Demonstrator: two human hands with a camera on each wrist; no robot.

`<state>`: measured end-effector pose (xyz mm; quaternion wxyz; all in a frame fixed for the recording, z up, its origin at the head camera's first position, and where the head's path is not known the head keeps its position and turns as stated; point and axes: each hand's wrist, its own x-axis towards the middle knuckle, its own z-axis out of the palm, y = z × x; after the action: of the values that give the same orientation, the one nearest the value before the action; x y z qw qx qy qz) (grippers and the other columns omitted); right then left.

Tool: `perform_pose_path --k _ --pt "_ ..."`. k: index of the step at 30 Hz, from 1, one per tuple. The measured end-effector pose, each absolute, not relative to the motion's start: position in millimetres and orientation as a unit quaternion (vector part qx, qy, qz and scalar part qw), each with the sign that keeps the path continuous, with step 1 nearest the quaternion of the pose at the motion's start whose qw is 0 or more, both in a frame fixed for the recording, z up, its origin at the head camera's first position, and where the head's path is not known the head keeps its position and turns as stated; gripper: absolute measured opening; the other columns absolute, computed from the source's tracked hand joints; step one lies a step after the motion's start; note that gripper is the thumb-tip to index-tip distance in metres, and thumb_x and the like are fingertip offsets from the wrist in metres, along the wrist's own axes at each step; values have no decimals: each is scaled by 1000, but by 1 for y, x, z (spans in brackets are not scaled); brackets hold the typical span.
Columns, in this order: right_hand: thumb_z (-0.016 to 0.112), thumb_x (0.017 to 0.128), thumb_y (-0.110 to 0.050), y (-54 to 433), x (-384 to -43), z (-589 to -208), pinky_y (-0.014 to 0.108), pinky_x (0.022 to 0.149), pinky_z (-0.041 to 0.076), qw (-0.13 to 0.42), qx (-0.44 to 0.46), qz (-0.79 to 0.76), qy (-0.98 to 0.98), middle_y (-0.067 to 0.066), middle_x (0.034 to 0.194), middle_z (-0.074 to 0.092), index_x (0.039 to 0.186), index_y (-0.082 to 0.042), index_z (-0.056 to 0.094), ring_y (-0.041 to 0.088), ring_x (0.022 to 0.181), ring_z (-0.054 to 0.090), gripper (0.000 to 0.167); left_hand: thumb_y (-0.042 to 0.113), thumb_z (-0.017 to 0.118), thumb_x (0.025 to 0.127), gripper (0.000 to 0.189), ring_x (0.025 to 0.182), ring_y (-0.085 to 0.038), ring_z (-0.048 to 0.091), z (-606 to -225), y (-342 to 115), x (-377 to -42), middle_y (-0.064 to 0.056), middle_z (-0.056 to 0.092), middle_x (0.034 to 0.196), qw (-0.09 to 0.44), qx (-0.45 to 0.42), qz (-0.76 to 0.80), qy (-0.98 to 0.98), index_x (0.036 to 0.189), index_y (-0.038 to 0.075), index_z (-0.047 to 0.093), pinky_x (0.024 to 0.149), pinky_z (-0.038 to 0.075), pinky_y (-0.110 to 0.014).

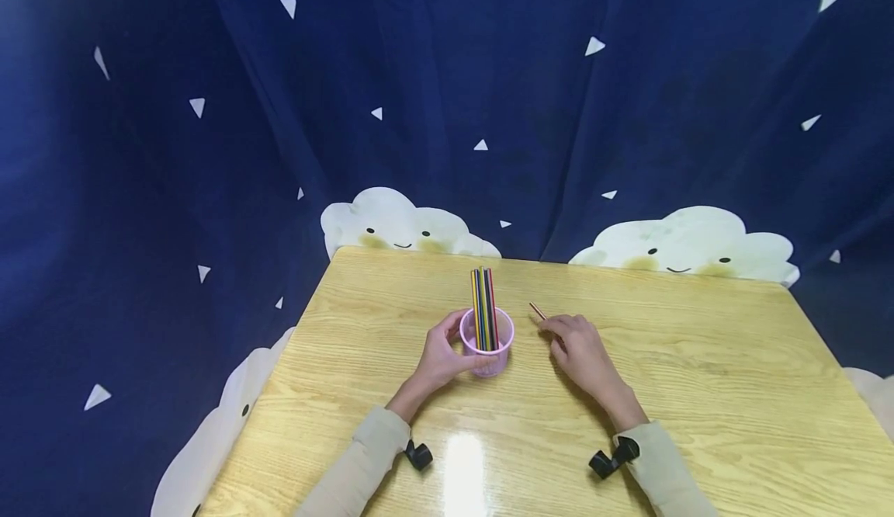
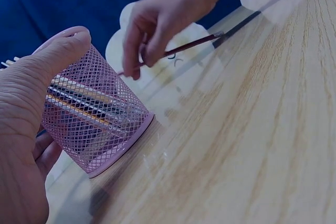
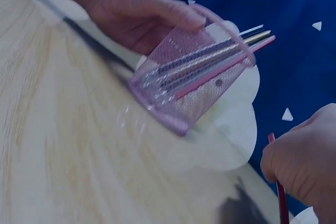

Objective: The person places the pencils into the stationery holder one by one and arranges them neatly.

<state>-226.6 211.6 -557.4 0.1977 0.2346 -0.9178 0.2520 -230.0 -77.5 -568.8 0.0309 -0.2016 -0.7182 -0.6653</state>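
My left hand (image 1: pixel 441 358) holds a pink mesh pencil cup (image 1: pixel 489 369) around its side, thumb across the front near the rim. Several coloured pencils (image 1: pixel 483 307) stand in the cup, their ends rising above its rim. To the right of the cup, my right hand (image 1: pixel 583 354) pinches a single dark red pencil (image 2: pixel 194 43) between thumb and fingers. This pencil (image 3: pixel 282 203) is apart from the cup and held above the tabletop. In the left wrist view the base of the cup (image 2: pixel 100 103) is at the table surface.
The light wood-grain table (image 1: pixel 698 393) reaches back to a dark blue curtain (image 1: pixel 433 74) with white triangles and smiling clouds. A bright reflection lies on the front of the tabletop. Black wrist mounts (image 1: pixel 615 459) sit at both cuffs.
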Motion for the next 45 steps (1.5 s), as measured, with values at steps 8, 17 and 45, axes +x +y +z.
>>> perform_pose_path --k 8,17,45 --pt "70 85 17 208 -223 -539 51 86 61 212 266 343 -876 16 115 74 119 1 74 31 98 71 38 4 97 66 86 122 -28 66 -567 -78 -230 -13 68 135 25 -199 -663 -721 143 5 59 111 52 -43" --pt "78 82 14 200 -220 -512 38 66 59 251 264 395 -844 12 118 72 117 -2 74 19 81 71 39 7 97 66 85 121 -27 67 -568 -79 -230 -12 69 135 36 -204 -656 -726 143 5 60 110 52 -45" --pt "79 79 19 144 -238 -436 26 71 51 387 279 495 -726 20 108 71 109 5 75 20 78 69 34 5 98 66 85 120 -27 67 -568 -78 -230 -10 69 133 29 -207 -664 -718 142 7 60 110 52 -44"
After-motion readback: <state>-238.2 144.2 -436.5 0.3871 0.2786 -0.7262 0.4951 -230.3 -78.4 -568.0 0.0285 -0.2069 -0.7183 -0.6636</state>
